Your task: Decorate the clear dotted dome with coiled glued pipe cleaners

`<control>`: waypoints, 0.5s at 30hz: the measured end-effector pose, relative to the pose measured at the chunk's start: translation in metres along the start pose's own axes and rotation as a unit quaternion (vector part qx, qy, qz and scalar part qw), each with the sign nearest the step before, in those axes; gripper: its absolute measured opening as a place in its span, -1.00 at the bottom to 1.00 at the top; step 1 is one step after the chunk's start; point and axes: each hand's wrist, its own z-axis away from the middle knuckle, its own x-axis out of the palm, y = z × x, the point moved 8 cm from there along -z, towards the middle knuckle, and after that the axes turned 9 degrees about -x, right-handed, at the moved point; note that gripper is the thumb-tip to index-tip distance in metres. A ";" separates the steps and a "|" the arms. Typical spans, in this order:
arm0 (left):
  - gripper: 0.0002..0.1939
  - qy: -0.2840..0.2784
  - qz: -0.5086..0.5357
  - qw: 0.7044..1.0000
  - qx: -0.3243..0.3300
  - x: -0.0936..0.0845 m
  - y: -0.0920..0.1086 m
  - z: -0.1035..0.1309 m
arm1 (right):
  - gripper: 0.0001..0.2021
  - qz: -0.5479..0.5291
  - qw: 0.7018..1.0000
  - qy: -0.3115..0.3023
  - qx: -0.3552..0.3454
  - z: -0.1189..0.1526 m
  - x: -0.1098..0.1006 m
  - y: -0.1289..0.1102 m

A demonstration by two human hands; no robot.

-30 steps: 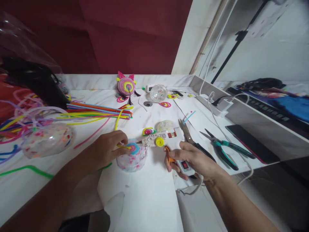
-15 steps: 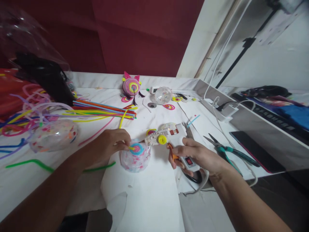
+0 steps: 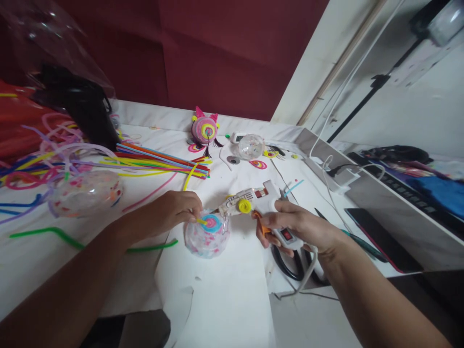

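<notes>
Visibly, little alters: the glue gun (image 3: pixel 267 207) now hides more of the yellow-edged piece (image 3: pixel 228 196) behind it, while its nozzle still points at the coiled disc (image 3: pixel 211 223), so work apparently holds to one spot. The right hand (image 3: pixel 294 226) grips the gun's handle; the left hand (image 3: pixel 184 209) pinches a yellow stem (image 3: pixel 202 222). The decorated dome (image 3: pixel 206 245), frame centre, sits just below and right of the left grip.

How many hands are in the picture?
2: the left hand pinches a yellow strip over the pink-spotted dome; the right hand grips the glue gun. No others show.
</notes>
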 end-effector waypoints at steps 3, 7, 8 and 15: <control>-0.81 -0.006 0.007 1.000 -0.006 0.001 0.000 0.000 | -0.73 0.028 0.999 -0.020 -0.003 -0.004 0.001 -0.004; -0.82 -0.009 0.021 1.000 -0.011 0.001 0.000 0.000 | -0.78 0.067 0.997 -0.033 0.003 -0.009 -0.003 -0.004; -0.82 -0.010 0.025 1.000 -0.013 0.001 0.000 0.001 | -0.79 0.075 0.996 -0.039 0.003 -0.009 -0.004 -0.004; -0.83 -0.008 0.031 0.999 -0.008 0.003 -0.007 0.002 | -0.69 0.127 0.989 -0.067 0.018 -0.009 0.001 -0.014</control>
